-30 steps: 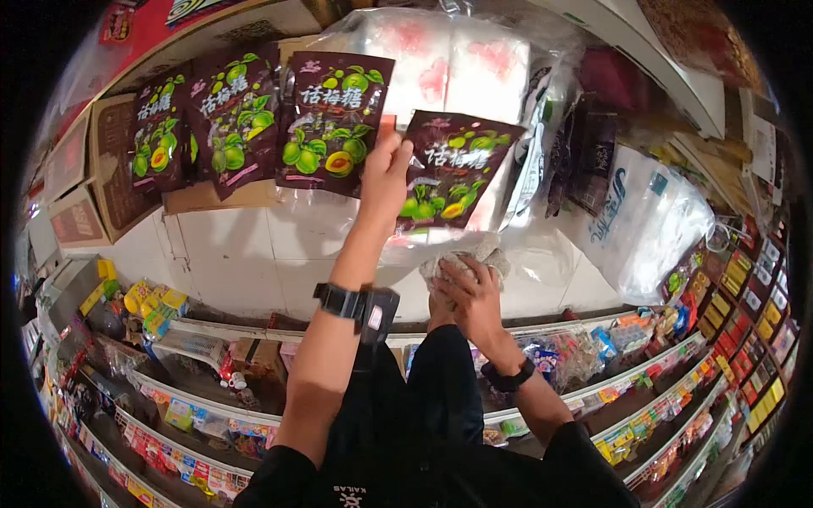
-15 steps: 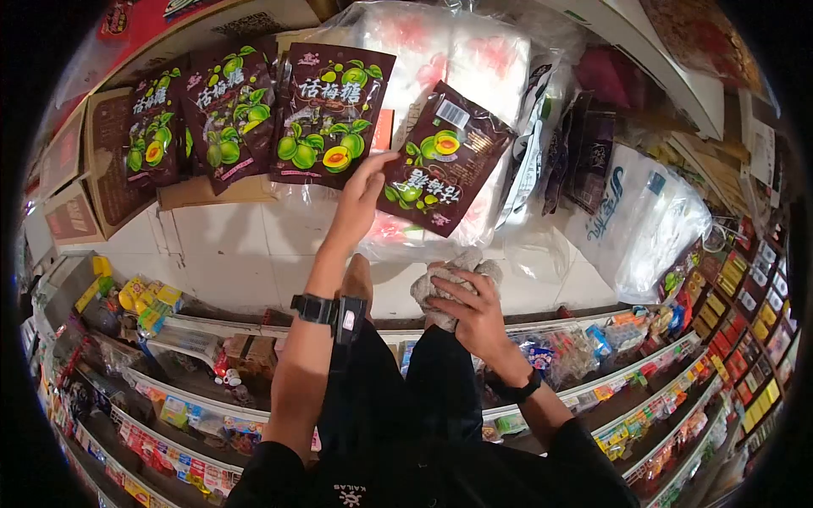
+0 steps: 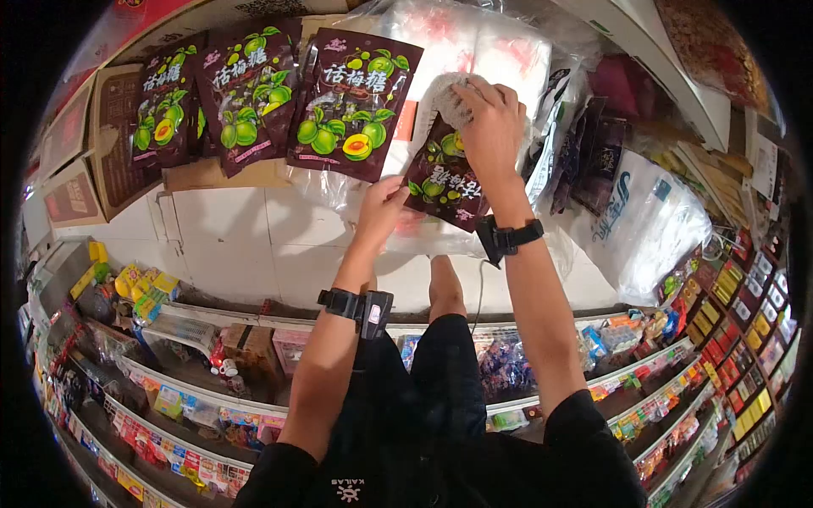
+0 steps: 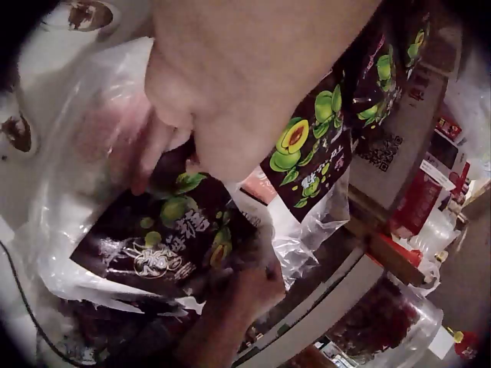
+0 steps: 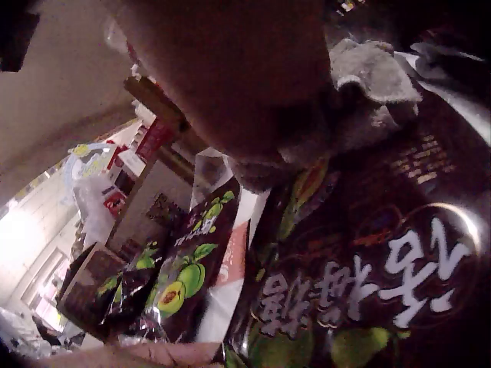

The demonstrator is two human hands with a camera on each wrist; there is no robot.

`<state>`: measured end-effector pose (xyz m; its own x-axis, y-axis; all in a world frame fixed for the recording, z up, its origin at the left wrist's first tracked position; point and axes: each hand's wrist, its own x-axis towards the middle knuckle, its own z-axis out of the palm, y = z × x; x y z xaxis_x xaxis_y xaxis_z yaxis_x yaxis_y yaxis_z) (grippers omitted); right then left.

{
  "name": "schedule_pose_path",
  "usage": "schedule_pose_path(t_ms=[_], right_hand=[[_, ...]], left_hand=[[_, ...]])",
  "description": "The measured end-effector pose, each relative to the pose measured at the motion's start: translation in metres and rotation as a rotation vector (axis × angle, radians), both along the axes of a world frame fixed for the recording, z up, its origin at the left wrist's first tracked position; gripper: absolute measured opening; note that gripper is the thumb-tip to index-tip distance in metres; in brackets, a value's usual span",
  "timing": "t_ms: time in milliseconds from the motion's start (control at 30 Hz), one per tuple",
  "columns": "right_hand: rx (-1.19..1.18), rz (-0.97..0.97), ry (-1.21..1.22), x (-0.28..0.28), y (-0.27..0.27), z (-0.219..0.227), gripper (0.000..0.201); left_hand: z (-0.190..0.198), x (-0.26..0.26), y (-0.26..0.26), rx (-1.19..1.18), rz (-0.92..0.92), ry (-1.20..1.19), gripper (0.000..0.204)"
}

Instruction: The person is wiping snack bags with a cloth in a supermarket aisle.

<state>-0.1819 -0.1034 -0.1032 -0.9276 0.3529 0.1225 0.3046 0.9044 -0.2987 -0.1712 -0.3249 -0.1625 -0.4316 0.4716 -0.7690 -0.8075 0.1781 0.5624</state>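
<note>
A dark plum-candy bag [image 3: 455, 196] lies turned upside down over clear-wrapped white packs [image 3: 508, 63]. My left hand [image 3: 379, 213] pinches its left corner between thumb and fingers. With my right hand [image 3: 494, 135] I hold a grey cloth [image 3: 449, 99] against the bag's far part, which hand and cloth partly cover. The right wrist view shows the cloth [image 5: 372, 73] touching the bag [image 5: 360, 268]. Left of it, three similar bags stand in a row, the nearest [image 3: 351, 106] beside the left hand.
Cardboard boxes [image 3: 118, 161] stand at the far left. A white plastic bag [image 3: 648, 224] and dark packets [image 3: 593, 157] are on the right. Shelves of packaged goods [image 3: 195, 406] run along the near side, below a tiled white surface [image 3: 229, 245].
The bag has been turned from upright to upside down, its printing reversed. My right hand has moved from near my knees up onto the bag with the cloth.
</note>
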Motion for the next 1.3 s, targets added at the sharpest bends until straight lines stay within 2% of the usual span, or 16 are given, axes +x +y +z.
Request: schedule_pose_path(t_ms=[100, 200, 333, 433, 500, 567, 633, 700, 767, 867, 933, 1033, 1067, 1133, 1233, 1300], right_hand=[[0.036, -0.051, -0.021, -0.002, -0.009, -0.006, 0.038], [-0.028, 0.144, -0.036, 0.032, -0.041, -0.003, 0.038], [-0.078, 0.136, -0.037, 0.080, -0.080, -0.011, 0.047], [-0.150, 0.141, -0.046, 0.115, -0.096, -0.019, 0.053], [-0.291, 0.206, -0.121, 0.132, -0.098, -0.018, 0.058], [-0.290, 0.243, -0.120, 0.150, -0.090, -0.018, 0.061], [-0.321, 0.393, -0.203, 0.165, -0.073, -0.013, 0.050], [-0.339, 0.383, -0.187, 0.169, -0.055, -0.005, 0.047], [-0.574, 0.131, -0.099, 0.160, -0.042, 0.006, 0.049], [-0.345, 0.109, 0.088, 0.103, -0.020, 0.030, 0.053], [-0.152, 0.171, 0.158, 0.065, -0.007, 0.020, 0.053], [-0.092, 0.162, 0.164, 0.037, 0.022, -0.013, 0.054], [-0.092, 0.158, 0.166, 0.035, 0.029, -0.019, 0.054], [-0.132, -0.046, 0.234, 0.036, 0.037, -0.024, 0.054], [-0.033, -0.097, 0.229, 0.058, 0.014, -0.022, 0.052], [-0.054, 0.001, 0.200, 0.086, -0.011, -0.021, 0.050]], left_hand=[[-0.009, 0.004, 0.005, 0.005, 0.081, -0.031, 0.026], [0.000, -0.001, 0.004, 0.026, 0.175, -0.123, 0.028], [0.016, -0.013, 0.011, -0.027, 0.230, -0.183, 0.032], [-0.013, -0.014, 0.001, -0.107, 0.090, -0.165, 0.031], [-0.004, -0.012, 0.005, -0.130, 0.094, -0.108, 0.032], [0.006, -0.009, 0.007, -0.157, 0.094, -0.052, 0.035], [0.001, -0.006, 0.007, -0.131, -0.026, 0.055, 0.041], [0.003, -0.007, 0.009, -0.103, -0.032, 0.071, 0.038], [0.008, -0.006, 0.012, -0.232, -0.054, 0.144, 0.036], [0.005, -0.011, 0.008, -0.064, -0.068, 0.020, 0.037], [0.001, -0.007, 0.009, -0.129, -0.081, 0.093, 0.037], [0.009, -0.006, 0.011, -0.188, -0.086, 0.173, 0.036], [0.013, -0.008, 0.012, -0.180, -0.069, 0.186, 0.035], [0.008, -0.008, 0.013, -0.197, -0.071, 0.179, 0.036], [-0.002, -0.002, 0.009, -0.194, -0.072, 0.164, 0.039], [-0.007, -0.004, 0.008, -0.175, -0.067, 0.164, 0.041]])
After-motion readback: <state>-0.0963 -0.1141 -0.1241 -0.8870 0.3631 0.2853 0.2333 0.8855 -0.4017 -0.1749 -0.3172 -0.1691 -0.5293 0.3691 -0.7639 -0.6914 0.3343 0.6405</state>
